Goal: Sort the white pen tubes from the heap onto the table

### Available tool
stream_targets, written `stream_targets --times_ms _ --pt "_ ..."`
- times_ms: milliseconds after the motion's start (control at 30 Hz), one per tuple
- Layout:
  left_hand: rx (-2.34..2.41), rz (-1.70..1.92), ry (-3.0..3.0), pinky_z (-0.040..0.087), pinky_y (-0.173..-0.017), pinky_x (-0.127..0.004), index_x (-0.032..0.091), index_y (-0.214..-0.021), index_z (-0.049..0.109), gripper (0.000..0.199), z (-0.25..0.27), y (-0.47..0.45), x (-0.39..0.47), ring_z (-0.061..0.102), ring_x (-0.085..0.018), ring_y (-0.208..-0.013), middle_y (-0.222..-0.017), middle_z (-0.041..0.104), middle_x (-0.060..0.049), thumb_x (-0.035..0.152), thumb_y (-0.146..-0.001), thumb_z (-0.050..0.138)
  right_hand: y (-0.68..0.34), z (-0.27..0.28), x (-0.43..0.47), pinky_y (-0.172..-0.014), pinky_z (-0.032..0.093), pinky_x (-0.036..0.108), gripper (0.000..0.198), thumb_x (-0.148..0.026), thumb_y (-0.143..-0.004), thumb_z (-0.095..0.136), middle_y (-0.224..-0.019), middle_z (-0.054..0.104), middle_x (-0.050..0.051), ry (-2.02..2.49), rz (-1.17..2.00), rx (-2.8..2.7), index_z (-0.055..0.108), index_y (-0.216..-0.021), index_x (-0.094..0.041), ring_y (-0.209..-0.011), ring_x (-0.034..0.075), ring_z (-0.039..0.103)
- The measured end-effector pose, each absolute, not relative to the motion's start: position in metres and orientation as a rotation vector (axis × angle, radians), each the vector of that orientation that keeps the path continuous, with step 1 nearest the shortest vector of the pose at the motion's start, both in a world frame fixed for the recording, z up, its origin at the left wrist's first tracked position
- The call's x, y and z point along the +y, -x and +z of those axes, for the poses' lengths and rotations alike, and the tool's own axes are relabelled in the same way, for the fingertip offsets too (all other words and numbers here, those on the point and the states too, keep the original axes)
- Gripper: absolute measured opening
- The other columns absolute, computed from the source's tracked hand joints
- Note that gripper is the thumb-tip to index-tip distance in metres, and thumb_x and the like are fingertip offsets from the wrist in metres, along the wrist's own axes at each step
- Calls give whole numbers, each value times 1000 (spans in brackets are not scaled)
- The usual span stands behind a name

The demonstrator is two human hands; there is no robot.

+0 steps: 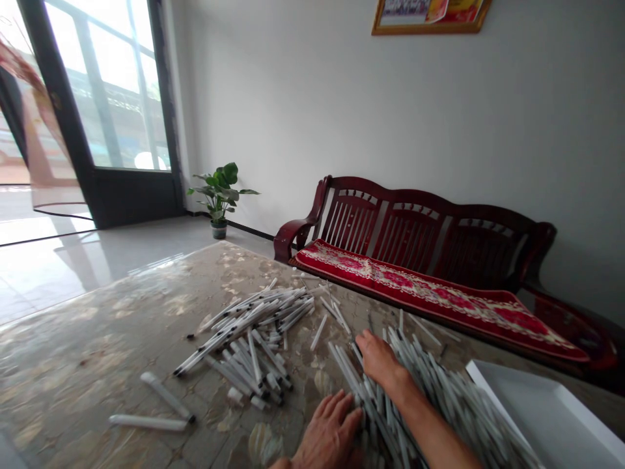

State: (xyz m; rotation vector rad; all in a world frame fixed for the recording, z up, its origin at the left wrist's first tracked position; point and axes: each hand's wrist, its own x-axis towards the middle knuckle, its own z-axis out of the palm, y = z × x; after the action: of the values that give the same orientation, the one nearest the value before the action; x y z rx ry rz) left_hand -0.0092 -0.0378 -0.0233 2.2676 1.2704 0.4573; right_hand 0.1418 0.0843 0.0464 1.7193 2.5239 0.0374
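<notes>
Indoors, patterned table (146, 306) beside wooden bench (405, 225); left hand (328, 430) spread by tubes (439, 371), grip of right hand (378, 357) unclear.

Harsh daylight through glass door (117, 111); slight blur

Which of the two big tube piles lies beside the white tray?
The right-hand pile, alongside the white tray, with the left hand and right hand at its left side; the other pile lies farther left.

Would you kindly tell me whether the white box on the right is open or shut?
Open: the white box shows its inside and raised walls, with no lid across the visible part.
</notes>
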Motion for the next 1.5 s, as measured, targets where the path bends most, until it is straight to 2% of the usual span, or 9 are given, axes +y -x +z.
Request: stream_targets --times_ms 167,333,467,600,833,1000,1233,1367,1500 --pt "1415 740 -2058 41 -105 -31 24 -118 66 41 -4 15 -27 58 -20 -117 -125 65 -6 15 -82 50 -143 44 85 -82 46 28 36 4 -74 49 -107 65 13 -1714 -12 2568 68 -98 -16 -97 22 66" --pt "1564 775 -1930 45 -93 -28 24 -104 71 35 13 19 -2 62 -18 -102 -104 70 -3 13 -78 51 -149 40 93 -81 44 28 31 2 -71 53 -103 68 12 -1855 -144 2611 69 -91 -16 -94 22 66" --pt "1642 629 -2018 45 -92 -30 25 -100 70 24 25 5 11 60 -21 -104 -106 68 -4 25 -81 55 -159 47 97 -76 44 24 22 -7 -72 54 -91 72 8 -2071 -344 2633 70 -85 -16 -87 19 66" --pt "1685 442 -2143 44 -95 -39 20 -105 67 34 34 -20 15 56 -29 -112 -117 63 -11 38 -77 61 -177 58 79 -63 44 20 22 -15 -70 55 -77 73 1 -2142 -644 2659 70 -86 -18 -71 15 66" --pt "1712 361 -2082 39 -102 -41 15 -114 61 38 30 -45 24 55 -29 -118 -123 61 -15 20 -77 53 -199 63 12 -57 42 19 22 -10 -62 55 -69 68 -2 -2058 -1128 2602 66 -81 -17 -61 12 60" --pt "1711 376 -2126 43 -95 -34 18 -107 63 31 35 -41 29 61 -26 -110 -113 68 -10 25 -77 58 -199 56 -20 -61 44 18 35 -9 -58 57 -81 70 -2 -1914 -1271 2611 68 -90 -19 -70 13 63" --pt "1688 658 -2182 46 -88 -31 21 -92 65 16 48 9 -2 62 -21 -95 -95 69 -5 30 -82 56 -206 36 -36 -104 41 34 43 -12 -76 49 -122 65 6 -2125 -500 2835 68 -113 -24 -118 22 56" --pt "1601 647 -2187 47 -94 -33 21 -97 66 21 26 34 -30 62 -22 -103 -108 68 -8 20 -77 57 -199 19 -43 -116 28 42 62 -10 -77 52 -146 48 -3 -1846 -201 2873 56 -133 -35 -140 24 34" --pt "1562 577 -2225 32 -114 -44 19 -129 56 50 2 30 -47 41 -28 -135 -142 53 -12 21 -79 57 -194 4 -38 -116 29 43 60 -8 -85 43 -149 45 -5 -1731 -1 2881 51 -137 -38 -142 22 31"
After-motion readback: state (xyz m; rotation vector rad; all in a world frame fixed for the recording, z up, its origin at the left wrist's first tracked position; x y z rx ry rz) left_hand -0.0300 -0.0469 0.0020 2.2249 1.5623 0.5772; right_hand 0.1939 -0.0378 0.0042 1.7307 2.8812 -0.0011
